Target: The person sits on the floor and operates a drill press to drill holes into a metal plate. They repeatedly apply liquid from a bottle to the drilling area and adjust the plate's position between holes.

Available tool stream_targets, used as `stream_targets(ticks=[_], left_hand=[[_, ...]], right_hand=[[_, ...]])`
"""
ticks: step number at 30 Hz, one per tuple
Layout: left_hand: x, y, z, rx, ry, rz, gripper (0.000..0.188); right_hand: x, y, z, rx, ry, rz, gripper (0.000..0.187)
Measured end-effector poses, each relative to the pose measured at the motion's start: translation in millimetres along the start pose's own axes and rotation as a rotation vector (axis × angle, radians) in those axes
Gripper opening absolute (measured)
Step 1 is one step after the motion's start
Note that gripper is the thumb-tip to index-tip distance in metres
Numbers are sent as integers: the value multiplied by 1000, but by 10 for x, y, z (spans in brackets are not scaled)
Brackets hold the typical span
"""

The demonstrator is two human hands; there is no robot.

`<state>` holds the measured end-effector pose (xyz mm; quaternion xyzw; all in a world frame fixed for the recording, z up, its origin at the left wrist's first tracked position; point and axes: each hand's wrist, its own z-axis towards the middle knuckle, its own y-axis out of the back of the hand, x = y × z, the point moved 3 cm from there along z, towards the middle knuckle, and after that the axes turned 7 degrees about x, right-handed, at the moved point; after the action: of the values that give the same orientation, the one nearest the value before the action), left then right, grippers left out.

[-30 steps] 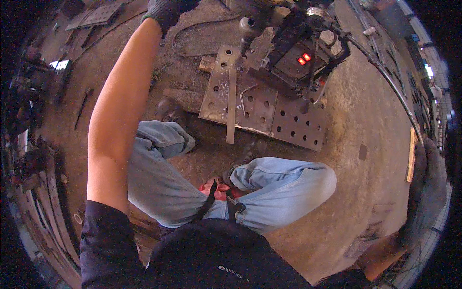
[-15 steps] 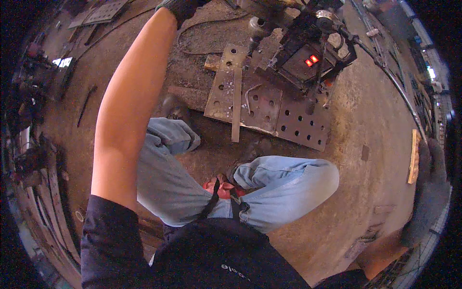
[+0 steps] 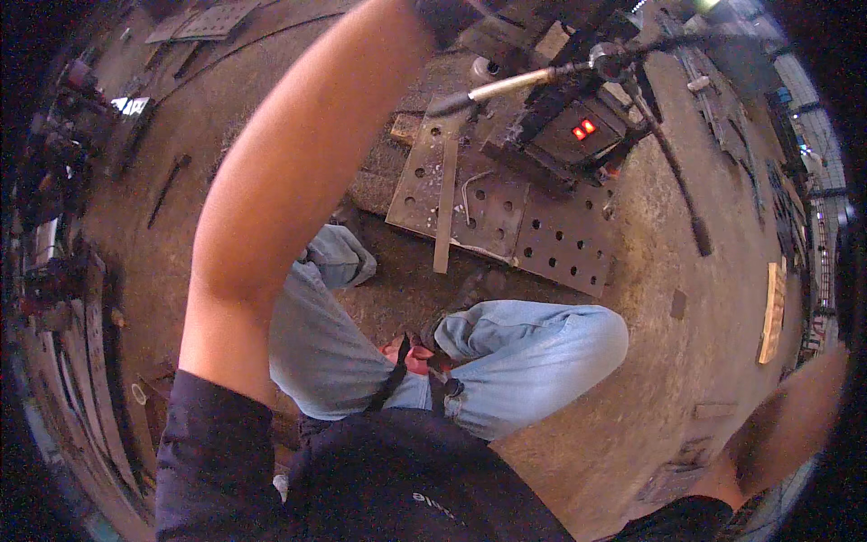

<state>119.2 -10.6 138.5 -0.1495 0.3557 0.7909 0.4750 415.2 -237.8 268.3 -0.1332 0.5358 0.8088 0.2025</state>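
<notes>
My left hand wears a dark glove and is cut off by the upper edge, beside a black drilling machine. Its fingers are hidden. Long spoke handles radiate from the machine's round hub, one crossing leftward over the steel plate, another slanting down to the right. Two small red lights glow on the machine's box. A perforated steel plate lies below, with a flat bar and a thin bent rod on it. My right forearm reaches past the right rim; that hand is out of view.
A wood block sits by the plate's left edge. On the floor lie a dark hammer-like tool at left and a wooden strip at right. Long metal bars line the far left. My knees flank the plate's near side.
The spoke handles have turned about the hub. My right gloved hand, blurred at the end of a spoke before, has left the view. My left arm has shifted right.
</notes>
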Motion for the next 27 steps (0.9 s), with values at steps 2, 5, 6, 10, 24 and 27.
stream_targets(ticks=[2,5,6,10,24,27], left_hand=[[59,129,-15,28,91,-51,43],[92,176,-91,50,147,-116,43],[100,99,-108,44,156,-181,42],[81,330,-185,54,193,-113,42],[144,500,-257,25,213,-138,41],[104,541,-220,19,203,-132,41]], right_hand=[[-31,-230,119,-31,80,13,49],[-132,-447,297,-124,193,-3,50],[-191,-387,354,-150,224,-55,50],[-350,-1375,577,-82,265,122,52],[-648,-2293,135,377,4,176,54],[-623,-2268,67,431,-72,33,55]])
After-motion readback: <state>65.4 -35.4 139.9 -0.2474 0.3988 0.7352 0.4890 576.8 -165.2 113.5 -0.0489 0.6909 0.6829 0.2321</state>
